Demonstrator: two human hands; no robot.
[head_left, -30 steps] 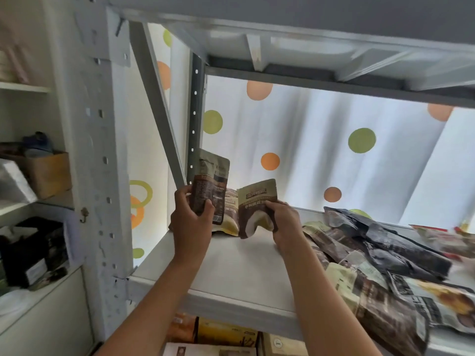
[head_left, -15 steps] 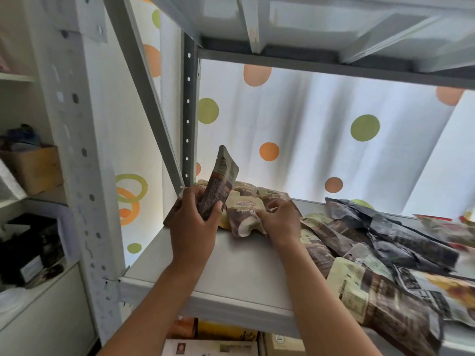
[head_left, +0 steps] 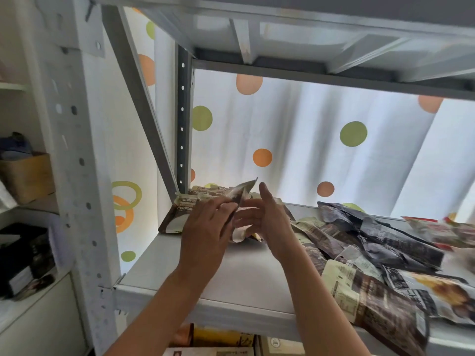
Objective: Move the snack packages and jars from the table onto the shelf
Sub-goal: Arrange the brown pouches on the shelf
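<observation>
My left hand [head_left: 205,227] pinches a brown snack pouch [head_left: 243,192], held edge-on above the grey metal shelf [head_left: 244,278]. Just right of the pouch is my right hand [head_left: 267,219], fingers straight and holding nothing. Behind the hands, a few brown-and-cream pouches [head_left: 180,214] lie stacked in the shelf's back left corner. A loose pile of dark and cream snack packages [head_left: 372,253] covers the right half of the shelf. No jars are in view.
A perforated upright post [head_left: 77,176] and a diagonal brace [head_left: 144,124] frame the shelf's left side. The upper shelf [head_left: 308,34] hangs close overhead. Boxes [head_left: 221,337] sit on the level below. A side unit at left holds a cardboard box [head_left: 28,176].
Both pouches came down from upright. My right hand let go of its pouch, which now lies in the back corner, and opened. My left hand turned its pouch edge-on and moved it right.
</observation>
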